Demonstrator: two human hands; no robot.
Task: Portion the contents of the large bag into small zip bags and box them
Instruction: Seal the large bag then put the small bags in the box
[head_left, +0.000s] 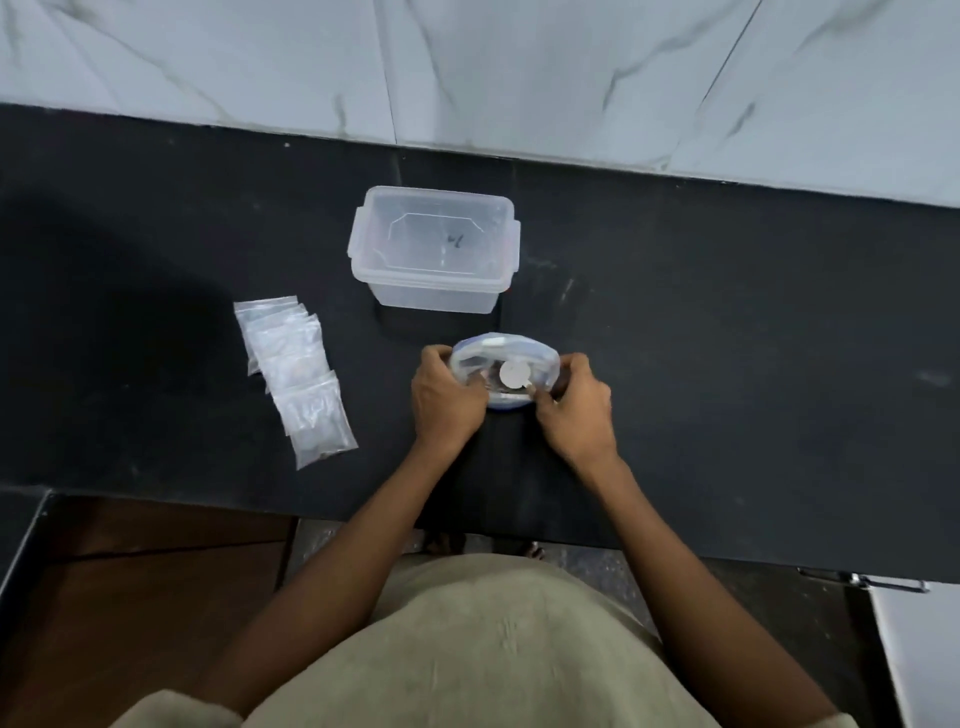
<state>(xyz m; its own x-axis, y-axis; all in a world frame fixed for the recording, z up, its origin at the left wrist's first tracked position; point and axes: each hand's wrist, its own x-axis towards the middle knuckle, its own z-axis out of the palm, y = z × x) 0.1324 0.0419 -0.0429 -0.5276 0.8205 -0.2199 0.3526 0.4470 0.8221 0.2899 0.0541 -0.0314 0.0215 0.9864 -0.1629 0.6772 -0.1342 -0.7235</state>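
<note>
The large clear bag (506, 358) with a blue zip rim stands on the black counter, its mouth held wide. A round white piece (514, 374) shows inside it. My left hand (445, 397) grips the bag's left rim and my right hand (574, 405) pinches its near right rim. Behind the bag sits a clear plastic box (434, 249) with no lid on, seemingly nothing in it. A row of several small clear zip bags (293, 374) lies flat to the left.
The black counter (727, 338) runs left to right, backed by a white marble wall (519, 67). Its front edge is just below my wrists. A brown cupboard (145, 571) is under the counter at the left.
</note>
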